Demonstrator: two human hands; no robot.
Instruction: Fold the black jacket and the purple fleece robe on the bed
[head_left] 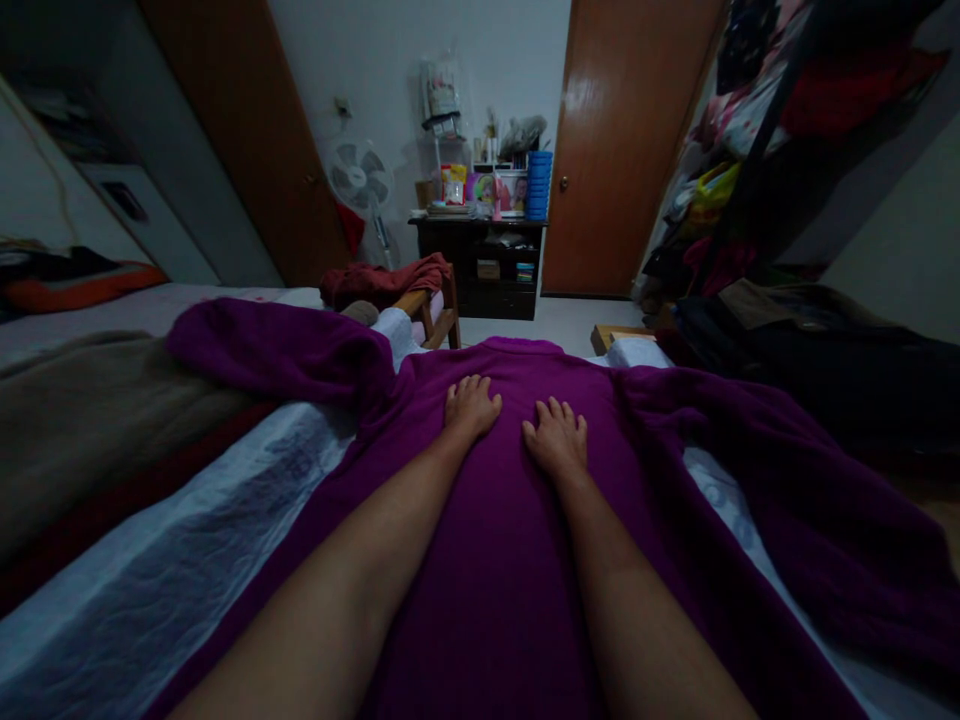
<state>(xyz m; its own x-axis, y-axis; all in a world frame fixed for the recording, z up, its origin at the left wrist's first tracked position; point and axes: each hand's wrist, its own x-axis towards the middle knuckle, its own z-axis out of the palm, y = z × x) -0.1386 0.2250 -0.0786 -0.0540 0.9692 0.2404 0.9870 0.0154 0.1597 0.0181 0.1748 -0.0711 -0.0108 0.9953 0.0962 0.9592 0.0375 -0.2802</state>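
A purple long-sleeved garment (pixel 495 560) lies spread out in front of me, its collar at the far end. One sleeve stretches out to the left and the other reaches toward the lower right. My left hand (pixel 472 405) rests flat on the upper part of the garment, fingers apart. Beside it, a short gap to the right, my right hand (pixel 557 436) also lies palm down on the cloth with its fingers spread. Neither hand grips the fabric. Under the garment is a pale patterned bedcover (pixel 247 510).
On the left lie a brown blanket (pixel 112 420) and an orange-and-black cloth (pixel 82 285). Folded dark clothes (pixel 817 350) are piled at right. Beyond the bed stand a wooden chair (pixel 444 310) with red cloth, a fan (pixel 361 178), a dark cabinet (pixel 480 295) and a door (pixel 630 150).
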